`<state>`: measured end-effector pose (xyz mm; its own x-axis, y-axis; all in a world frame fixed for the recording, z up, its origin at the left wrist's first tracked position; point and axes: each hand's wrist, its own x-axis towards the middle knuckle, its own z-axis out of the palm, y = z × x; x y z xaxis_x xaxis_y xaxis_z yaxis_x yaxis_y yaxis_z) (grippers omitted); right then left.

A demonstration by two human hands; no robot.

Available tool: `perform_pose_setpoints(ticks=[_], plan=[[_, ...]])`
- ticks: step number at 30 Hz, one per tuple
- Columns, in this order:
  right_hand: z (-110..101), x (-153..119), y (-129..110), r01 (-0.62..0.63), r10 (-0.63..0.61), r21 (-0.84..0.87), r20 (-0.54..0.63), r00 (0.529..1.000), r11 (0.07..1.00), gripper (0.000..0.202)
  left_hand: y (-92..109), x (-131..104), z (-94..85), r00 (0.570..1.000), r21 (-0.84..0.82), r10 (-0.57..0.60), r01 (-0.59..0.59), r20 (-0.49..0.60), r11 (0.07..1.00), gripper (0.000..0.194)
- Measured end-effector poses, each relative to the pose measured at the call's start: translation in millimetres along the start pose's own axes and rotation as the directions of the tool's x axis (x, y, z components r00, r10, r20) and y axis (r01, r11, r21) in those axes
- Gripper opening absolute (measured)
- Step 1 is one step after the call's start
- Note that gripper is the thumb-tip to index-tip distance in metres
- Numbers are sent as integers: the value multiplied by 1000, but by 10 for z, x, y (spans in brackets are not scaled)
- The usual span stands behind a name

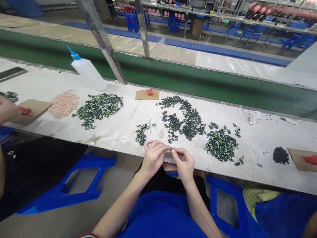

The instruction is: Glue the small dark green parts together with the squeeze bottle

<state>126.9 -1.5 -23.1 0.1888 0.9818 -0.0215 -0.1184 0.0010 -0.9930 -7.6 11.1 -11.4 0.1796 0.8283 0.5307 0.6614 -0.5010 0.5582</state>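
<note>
My left hand and my right hand meet at the table's front edge, fingertips pinched together. Between them is a small dark green and bright green piece, mostly covered by the fingers. Just beyond my left hand lies a small pile of black-and-green pieces. Farther out, plain dark pieces spread in a loose heap. To the right of my right hand sits a larger pile of dark pieces with green spots, with a small clear bottle with a blue tip at its left side.
A red cup stands on cardboard at the back. Leftward are more green-spotted pieces, pink pieces, a white squeeze bottle and a co-worker's hand. A metal post rises behind; a black pile lies right.
</note>
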Motion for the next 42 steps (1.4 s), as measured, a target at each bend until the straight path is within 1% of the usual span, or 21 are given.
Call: perform_pose_setpoints(ticks=[3,5,8,12,14,19,22,27,31,36,39,42], plan=[[-28,39,-40,-64,62,78,30,998,995,18,69,28,-45,998,71,58,-57,-18,996,21],[-42,52,-74,-80,77,96,33,996,992,20,99,48,-68,996,94,88,-85,-30,992,21],[-67,57,-139,-56,54,73,36,998,996,23,135,77,-91,995,92,89,-84,-51,992,20],[-125,76,-229,-8,6,25,97,995,1000,14,171,116,-100,995,57,86,-83,-50,995,20],[-155,92,-267,1,-4,23,115,993,1000,13,183,135,-99,995,40,86,-84,-46,996,19],[-202,122,-332,13,-14,12,102,995,1000,13,215,180,-94,996,11,84,-84,-42,996,19],[-209,140,-337,-10,7,27,83,997,1000,16,252,203,-84,995,5,92,-92,-40,996,20],[-203,174,-296,-44,35,121,77,996,992,24,318,231,-58,992,41,113,-111,-57,993,21],[-211,160,-277,-25,19,118,59,998,993,25,335,247,-51,983,103,172,-165,-61,981,25],[-237,144,-275,-14,7,122,59,998,992,25,332,255,-58,968,130,240,-229,-70,965,22],[-249,153,-268,-36,24,159,78,997,987,27,340,243,-57,968,121,241,-232,-67,965,22],[-256,152,-268,-49,39,179,58,998,983,29,357,226,-59,977,105,209,-204,-37,973,22]])
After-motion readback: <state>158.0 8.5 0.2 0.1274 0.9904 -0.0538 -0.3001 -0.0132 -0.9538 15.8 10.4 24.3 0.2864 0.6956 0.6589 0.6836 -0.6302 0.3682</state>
